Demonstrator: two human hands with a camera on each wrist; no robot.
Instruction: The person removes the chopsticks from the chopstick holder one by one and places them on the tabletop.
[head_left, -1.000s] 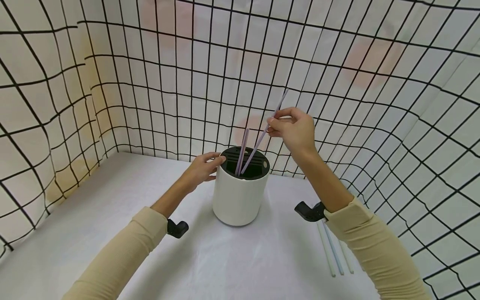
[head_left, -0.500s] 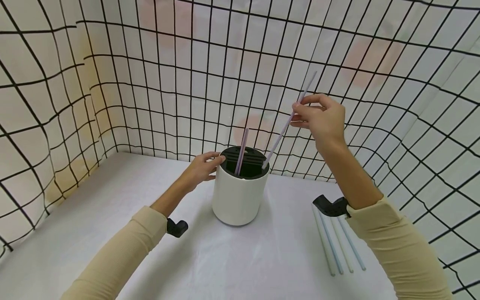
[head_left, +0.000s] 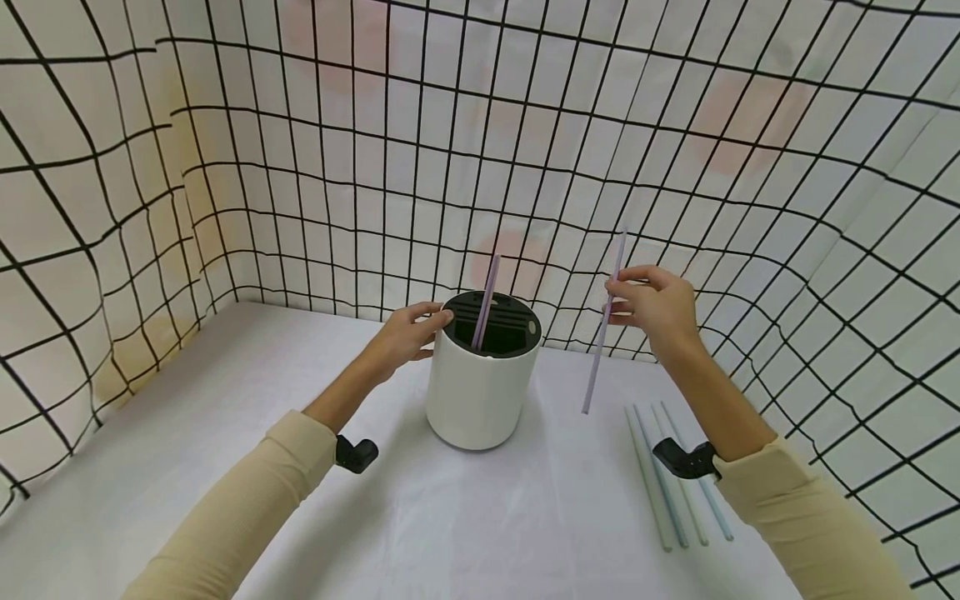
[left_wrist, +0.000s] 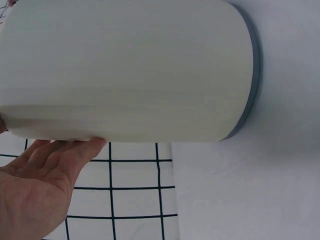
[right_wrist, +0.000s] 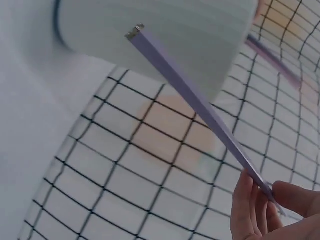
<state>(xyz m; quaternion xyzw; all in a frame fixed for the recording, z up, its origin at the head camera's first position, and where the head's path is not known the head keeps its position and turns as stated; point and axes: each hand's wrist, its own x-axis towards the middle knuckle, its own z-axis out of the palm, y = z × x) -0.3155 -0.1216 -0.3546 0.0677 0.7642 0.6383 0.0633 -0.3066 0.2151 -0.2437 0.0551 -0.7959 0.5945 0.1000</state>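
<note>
In the head view a white cylindrical utensil holder (head_left: 480,400) with a black slotted top stands upright on the table. Purple sticks (head_left: 486,304) lean together in its opening. My left hand (head_left: 401,342) rests against the holder's left side, thumb at the rim; in the left wrist view its fingers (left_wrist: 75,157) touch the white wall. Off to the right of the holder, my right hand (head_left: 652,308) pinches a slim purple stick (head_left: 598,358) near its upper part. This stick hangs slightly tilted, its lower end apart from the holder; the right wrist view shows its flat-sided shaft (right_wrist: 200,107).
Several pale green and blue sticks (head_left: 663,483) lie side by side on the white table (head_left: 525,525), partly under my right wrist. Black wire grid (head_left: 360,167) stands behind and along both sides. A black wrist mount (head_left: 356,454) sits at my left cuff.
My right hand has drawn the purple stick up out of the holder, carried it right, then lowered it beside the holder. The left hand and holder have stayed put.
</note>
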